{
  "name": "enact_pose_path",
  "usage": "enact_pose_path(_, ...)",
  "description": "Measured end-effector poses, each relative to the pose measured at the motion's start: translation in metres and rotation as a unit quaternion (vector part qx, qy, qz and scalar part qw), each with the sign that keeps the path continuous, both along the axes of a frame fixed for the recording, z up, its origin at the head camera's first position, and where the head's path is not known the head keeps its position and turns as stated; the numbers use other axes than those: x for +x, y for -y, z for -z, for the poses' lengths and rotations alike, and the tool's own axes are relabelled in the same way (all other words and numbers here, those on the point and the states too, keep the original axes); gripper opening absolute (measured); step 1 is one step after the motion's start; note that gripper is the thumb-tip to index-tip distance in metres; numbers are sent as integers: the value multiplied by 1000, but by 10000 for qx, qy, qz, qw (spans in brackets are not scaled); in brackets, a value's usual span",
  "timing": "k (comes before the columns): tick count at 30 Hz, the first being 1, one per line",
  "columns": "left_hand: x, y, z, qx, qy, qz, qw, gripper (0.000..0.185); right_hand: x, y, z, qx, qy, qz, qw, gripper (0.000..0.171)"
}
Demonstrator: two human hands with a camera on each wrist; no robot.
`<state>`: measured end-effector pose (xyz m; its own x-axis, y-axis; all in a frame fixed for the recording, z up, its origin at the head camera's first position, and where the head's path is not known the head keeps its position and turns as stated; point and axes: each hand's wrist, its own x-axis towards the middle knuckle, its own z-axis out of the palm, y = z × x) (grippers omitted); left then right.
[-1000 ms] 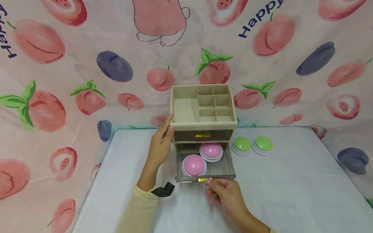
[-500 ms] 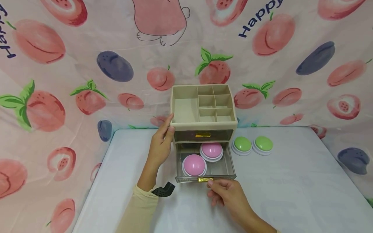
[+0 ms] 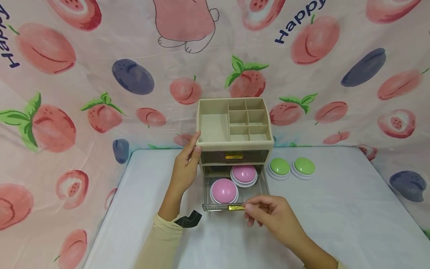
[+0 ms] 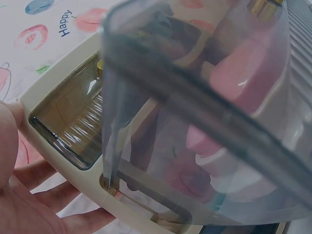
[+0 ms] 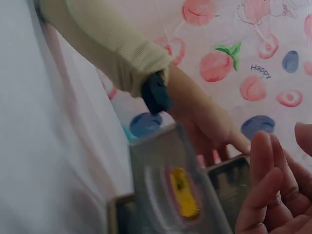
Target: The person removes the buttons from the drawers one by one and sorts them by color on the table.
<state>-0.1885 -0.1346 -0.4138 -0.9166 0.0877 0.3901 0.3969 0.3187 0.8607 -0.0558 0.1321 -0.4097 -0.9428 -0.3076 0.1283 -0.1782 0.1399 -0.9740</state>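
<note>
A cream desktop organizer (image 3: 235, 145) stands against the patterned backdrop, its lower see-through drawer (image 3: 258, 192) pulled out. Inside that drawer sit two pink domes on white round bases: a front pink dome (image 3: 224, 191) and a rear pink dome (image 3: 244, 174). My left hand (image 3: 184, 168) rests along the organizer's left side with extended fingers, as the left wrist view also shows. Just off the right end of the gold handle (image 3: 236, 207) is my right hand (image 3: 273, 216), loosely bent and holding nothing. The right wrist view shows a gap between its fingers (image 5: 265, 175) and the handle.
Right of the organizer, a green dome (image 3: 280, 166) and another green dome (image 3: 304, 166) sit on white bases. The organizer's upper drawer (image 3: 218, 157) is closed. Its top has several compartments. A fruit-print cloth (image 3: 208, 67) hangs behind the white table (image 3: 336, 209).
My right hand has come off the drawer handle and shifted right and slightly up. The drawer, pink domes and left hand look the same as before.
</note>
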Motion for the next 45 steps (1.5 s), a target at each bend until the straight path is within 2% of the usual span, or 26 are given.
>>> enact_pose_path(3,-1,0,1,2,19,-14,10000,48,-12,-2,-11,399,-804,169,9958,9)
enact_pose_path(7,-1,1,3,5,-23,-11,10000,47,-33,-2,-18,1062,-1698,191,9796,21)
enact_pose_path(12,-1,0,2,19,12,-16,10000,47,-52,6,-20,1890,-1994,-63,9615,41)
enact_pose_path(18,0,-2,0,49,106,-37,9999,48,-65,21,-14,2696,-2388,-107,9328,53)
enact_pose_path(20,2,-3,-4,37,141,-43,9999,48,-68,25,-12,2890,-2394,-108,9268,56)
enact_pose_path(25,16,-7,-25,39,178,4,9998,47,-76,33,-10,3249,-2390,-159,9149,61)
enact_pose_path(28,21,-7,-33,65,149,34,9999,47,-79,38,-7,3529,-2455,-123,9028,63)
enact_pose_path(33,21,-8,-33,93,117,36,9999,47,-80,45,-1,4131,-2315,78,8807,65)
enact_pose_path(39,19,-7,-30,108,157,37,9998,47,-80,51,2,4378,-1994,168,8765,65)
enact_pose_path(45,18,-7,-28,87,205,-18,9998,47,-82,54,4,4479,-1970,27,8721,59)
